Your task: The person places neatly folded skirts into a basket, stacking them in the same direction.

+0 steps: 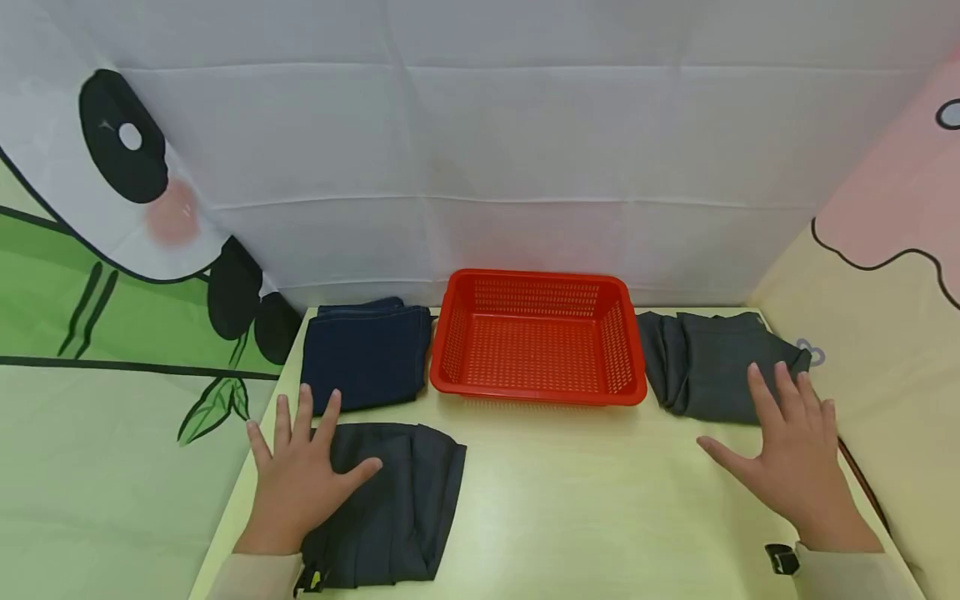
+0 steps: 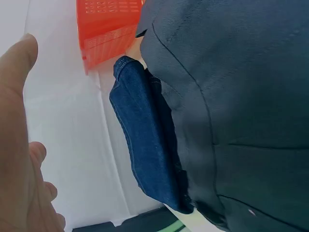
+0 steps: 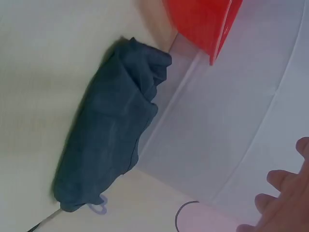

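Observation:
My left hand [image 1: 300, 479], fingers spread and holding nothing, hovers over the left edge of a folded dark grey garment [image 1: 397, 500] at the table's front left. Behind that garment lies a folded pair of dark blue jeans [image 1: 367, 354], seen in the left wrist view as blue denim [image 2: 147, 140] beside the grey cloth [image 2: 251, 111]. On the other side my right hand [image 1: 798, 462] is also spread and empty, in front of a second folded grey garment [image 1: 708, 367]. The right wrist view shows this garment [image 3: 108, 125] as a loosely folded bundle.
A red perforated plastic basket [image 1: 536, 354] stands at the back middle of the pale yellow table [image 1: 577, 500], between the jeans and the right garment. White sheeting [image 1: 525, 150] rises behind the table, with printed cloth at both sides.

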Action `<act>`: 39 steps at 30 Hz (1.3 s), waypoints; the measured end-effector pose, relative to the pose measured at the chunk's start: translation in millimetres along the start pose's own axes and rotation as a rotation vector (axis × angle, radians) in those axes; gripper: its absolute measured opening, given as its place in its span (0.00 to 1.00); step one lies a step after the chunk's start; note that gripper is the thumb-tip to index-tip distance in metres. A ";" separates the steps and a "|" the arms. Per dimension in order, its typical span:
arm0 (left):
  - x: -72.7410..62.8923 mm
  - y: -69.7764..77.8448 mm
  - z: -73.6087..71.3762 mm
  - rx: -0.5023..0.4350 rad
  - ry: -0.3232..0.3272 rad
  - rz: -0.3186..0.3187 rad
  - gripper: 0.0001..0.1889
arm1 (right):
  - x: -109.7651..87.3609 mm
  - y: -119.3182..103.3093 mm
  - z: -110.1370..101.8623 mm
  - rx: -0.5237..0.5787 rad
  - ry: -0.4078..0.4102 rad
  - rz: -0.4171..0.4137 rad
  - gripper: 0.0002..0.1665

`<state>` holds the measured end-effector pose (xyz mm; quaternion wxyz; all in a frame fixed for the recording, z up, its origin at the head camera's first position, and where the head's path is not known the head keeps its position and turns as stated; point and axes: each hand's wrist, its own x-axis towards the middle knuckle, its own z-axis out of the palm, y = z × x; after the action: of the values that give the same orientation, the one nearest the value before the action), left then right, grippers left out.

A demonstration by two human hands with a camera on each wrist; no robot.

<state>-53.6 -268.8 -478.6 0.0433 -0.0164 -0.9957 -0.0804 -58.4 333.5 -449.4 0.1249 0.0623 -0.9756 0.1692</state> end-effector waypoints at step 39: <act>-30.3 -73.0 61.5 -0.439 -0.247 -0.609 0.63 | -22.0 -256.5 181.8 1.192 -0.825 0.449 0.57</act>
<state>-31.5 -331.6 -553.4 -0.1071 0.2613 -0.9118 -0.2980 -35.6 32.6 -540.3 -0.3424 -0.0227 -0.6759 0.6522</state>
